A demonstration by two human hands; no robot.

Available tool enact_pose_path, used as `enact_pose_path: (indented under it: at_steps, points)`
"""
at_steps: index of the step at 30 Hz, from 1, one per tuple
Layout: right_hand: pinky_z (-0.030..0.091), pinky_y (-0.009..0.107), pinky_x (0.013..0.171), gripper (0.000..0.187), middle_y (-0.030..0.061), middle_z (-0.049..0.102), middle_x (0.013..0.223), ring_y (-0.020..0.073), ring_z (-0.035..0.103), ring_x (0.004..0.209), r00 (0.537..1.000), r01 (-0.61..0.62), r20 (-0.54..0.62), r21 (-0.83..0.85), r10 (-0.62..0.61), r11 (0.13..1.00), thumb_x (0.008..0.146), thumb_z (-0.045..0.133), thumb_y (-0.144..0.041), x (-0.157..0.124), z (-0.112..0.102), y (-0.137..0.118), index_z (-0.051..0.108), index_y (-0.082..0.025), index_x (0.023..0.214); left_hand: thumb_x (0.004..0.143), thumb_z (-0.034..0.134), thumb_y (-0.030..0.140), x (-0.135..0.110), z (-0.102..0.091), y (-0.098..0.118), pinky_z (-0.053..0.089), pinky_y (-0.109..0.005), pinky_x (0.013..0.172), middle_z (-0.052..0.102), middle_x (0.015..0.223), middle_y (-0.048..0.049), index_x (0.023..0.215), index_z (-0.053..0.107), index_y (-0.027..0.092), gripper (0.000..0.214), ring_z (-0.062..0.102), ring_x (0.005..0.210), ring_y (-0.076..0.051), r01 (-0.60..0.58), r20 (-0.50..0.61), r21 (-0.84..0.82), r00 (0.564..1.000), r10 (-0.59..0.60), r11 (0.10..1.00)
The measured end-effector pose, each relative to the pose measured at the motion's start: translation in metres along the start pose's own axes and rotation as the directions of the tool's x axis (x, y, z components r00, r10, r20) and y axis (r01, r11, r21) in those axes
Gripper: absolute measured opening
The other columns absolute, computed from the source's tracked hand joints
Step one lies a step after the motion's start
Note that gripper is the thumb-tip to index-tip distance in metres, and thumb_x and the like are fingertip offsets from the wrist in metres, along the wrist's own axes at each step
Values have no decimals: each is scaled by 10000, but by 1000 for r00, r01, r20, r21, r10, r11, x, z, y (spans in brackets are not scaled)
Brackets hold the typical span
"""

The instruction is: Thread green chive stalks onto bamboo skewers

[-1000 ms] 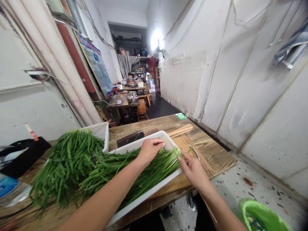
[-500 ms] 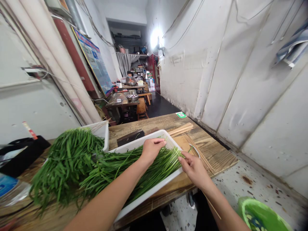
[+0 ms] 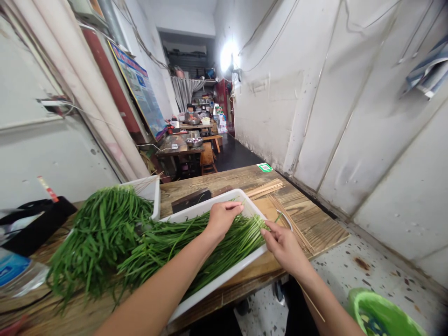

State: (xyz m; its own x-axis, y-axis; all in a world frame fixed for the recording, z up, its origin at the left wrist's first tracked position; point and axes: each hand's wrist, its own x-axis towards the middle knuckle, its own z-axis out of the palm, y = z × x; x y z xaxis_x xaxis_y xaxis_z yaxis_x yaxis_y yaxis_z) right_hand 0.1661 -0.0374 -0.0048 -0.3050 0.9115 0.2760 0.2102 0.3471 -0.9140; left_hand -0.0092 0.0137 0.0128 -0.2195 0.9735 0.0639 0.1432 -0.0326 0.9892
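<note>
Your worn wooden table [image 3: 227, 179] carries the long white plastic tray [image 3: 196, 211], your landmark. A loose heap of green chives [image 3: 101, 233] sits just left of the tray. Inside the tray, a bundle of green chive stalks [image 3: 196, 247] lies lengthwise. Your left hand [image 3: 222, 218] rests on those stalks, fingers curled over them; whether they grip, I cannot tell. Your right hand [image 3: 285, 247] is at the tray's right end, fingers closed on a thin bamboo skewer [image 3: 311, 303], fingertips touching the stalk ends. Spare bamboo sticks [image 3: 268, 188] lie just beyond the tray.
</note>
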Motion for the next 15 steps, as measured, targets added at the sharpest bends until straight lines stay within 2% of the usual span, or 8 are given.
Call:
enact_pose_path:
  at_steps: [10, 15]
  points:
    - [251, 218, 426, 268, -59, 318, 531, 105, 292, 456, 1000, -7, -1, 22, 7, 1000, 882, 461, -308, 1, 1, -1, 617, -118, 990, 610, 736, 212, 2, -1, -2, 488, -328, 816, 743, 844, -74, 783, 754, 162, 181, 671, 806, -220, -41, -6, 41, 999, 41, 998]
    - [283, 213, 426, 273, -60, 325, 503, 115, 319, 447, 999, 13, -32, -23, -14, 1000, 899, 440, -313, -1, 4, -1, 623, -134, 993, 651, 703, 212, -3, 1, -5, 495, -322, 821, 743, 859, -63, 812, 751, 168, 173, 675, 814, -213, -76, 26, 118, 997, 73, 990]
